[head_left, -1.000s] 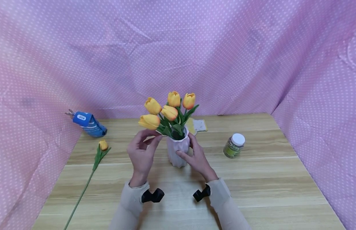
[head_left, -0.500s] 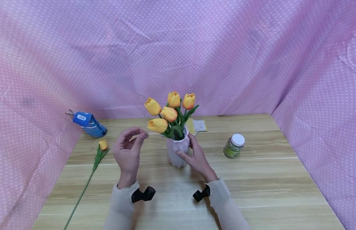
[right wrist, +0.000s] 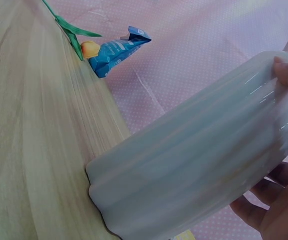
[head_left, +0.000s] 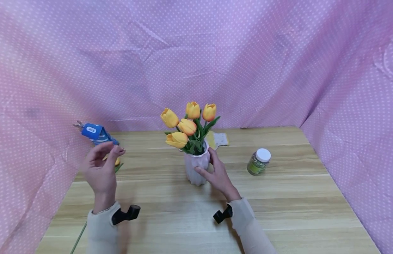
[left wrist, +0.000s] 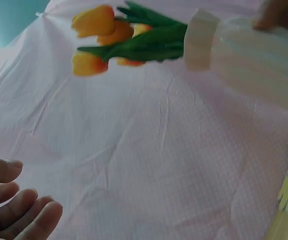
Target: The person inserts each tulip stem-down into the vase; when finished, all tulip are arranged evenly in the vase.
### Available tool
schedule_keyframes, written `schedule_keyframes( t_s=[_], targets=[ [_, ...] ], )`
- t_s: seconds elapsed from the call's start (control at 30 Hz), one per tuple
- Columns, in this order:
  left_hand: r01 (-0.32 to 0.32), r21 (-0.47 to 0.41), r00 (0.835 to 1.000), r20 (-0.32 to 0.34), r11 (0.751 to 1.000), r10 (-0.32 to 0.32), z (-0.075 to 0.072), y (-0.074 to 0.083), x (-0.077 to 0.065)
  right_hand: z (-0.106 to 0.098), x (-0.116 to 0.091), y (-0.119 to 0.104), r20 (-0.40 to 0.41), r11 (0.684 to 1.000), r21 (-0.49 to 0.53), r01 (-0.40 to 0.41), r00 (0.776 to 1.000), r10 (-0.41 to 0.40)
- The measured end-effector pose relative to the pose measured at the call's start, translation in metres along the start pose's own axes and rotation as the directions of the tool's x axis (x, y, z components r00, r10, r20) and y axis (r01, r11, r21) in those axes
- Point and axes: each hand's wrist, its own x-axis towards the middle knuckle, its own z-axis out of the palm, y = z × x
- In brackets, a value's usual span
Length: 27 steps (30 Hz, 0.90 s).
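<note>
Several yellow-orange tulips (head_left: 177, 140) with green leaves stand in a white ribbed vase (head_left: 194, 169), upright on the table. My right hand (head_left: 218, 175) grips the vase from its right side; in the right wrist view the thumb and fingers wrap the glossy vase wall (right wrist: 194, 155). My left hand (head_left: 101, 173) is raised at the left with fingers loosely bent and nothing in them. It hovers over a single tulip (head_left: 117, 162) lying on the table and hides most of it. Only part of its blossom, a leaf tip and the lower stem show.
A blue bag (head_left: 92, 131) with metal prongs at its top sits at the back left edge. Right of the vase stands a white-lidded jar (head_left: 258, 165). A yellow-and-white glove (head_left: 220, 138) lies behind the vase. Pink dotted cloth (head_left: 196, 63) encloses the table.
My left hand has let go near the lowest tulip in the vase and moved left, over the lying tulip. That vase tulip has swung slightly right. My right hand stays on the vase.
</note>
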Motion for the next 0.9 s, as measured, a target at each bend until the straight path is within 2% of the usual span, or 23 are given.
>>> schedule_keyframes(
  t_s=[0.23,0.4,0.47,0.63,0.8,0.9],
  targets=[
    [0.04,0.063,0.997,-0.071,0.997,-0.036,-0.032,0.0,0.009,-0.001,0.0,-0.001,-0.003,1.0,-0.004,-0.008,1.0,0.008],
    [0.11,0.17,0.988,-0.126,0.979,-0.089,-0.058,-0.004,0.012,0.0,-0.001,-0.002,0.001,1.0,0.001,-0.01,1.0,0.01],
    [0.16,0.237,0.978,-0.166,0.958,-0.122,-0.07,-0.006,0.013,0.0,-0.001,-0.002,0.004,1.0,0.003,-0.012,1.0,0.012],
    [0.295,0.323,0.942,-0.256,0.899,-0.217,-0.097,-0.013,0.013,0.0,-0.001,-0.003,0.004,1.0,0.004,-0.017,1.0,0.017],
    [0.389,0.371,0.911,-0.293,0.843,-0.291,-0.121,-0.017,0.013,0.0,-0.001,-0.004,0.004,1.0,0.001,-0.018,1.0,0.018],
    [0.444,0.374,0.886,-0.321,0.814,-0.335,-0.132,-0.019,0.013,0.0,-0.001,-0.004,0.004,1.0,-0.001,-0.02,1.0,0.02]
  ],
)
